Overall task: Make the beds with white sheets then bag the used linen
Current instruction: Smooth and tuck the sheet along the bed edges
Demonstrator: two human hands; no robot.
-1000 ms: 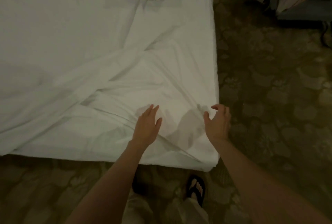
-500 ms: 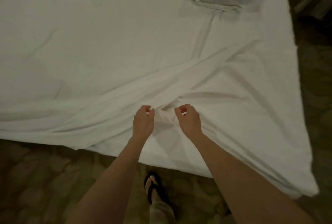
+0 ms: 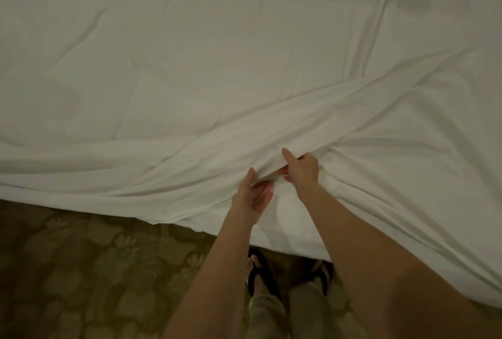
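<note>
Both forearms are bare from the lower edge of the frame up to the wrists; no sleeve shows on either one. The left hand [image 3: 254,197] and the right hand [image 3: 301,170] are bare as well, with no glove, ring, watch or band to be seen. At the bottom centre of the frame, between the forearms, two trouser legs [image 3: 288,311] in a light khaki or beige cloth reach down to the feet. Each foot wears a black flip-flop sandal: the left sandal [image 3: 260,273] shows a dark thong strap running between bare toes, while the right sandal [image 3: 323,273] is partly hidden and only its dark edge and strap show.
</note>
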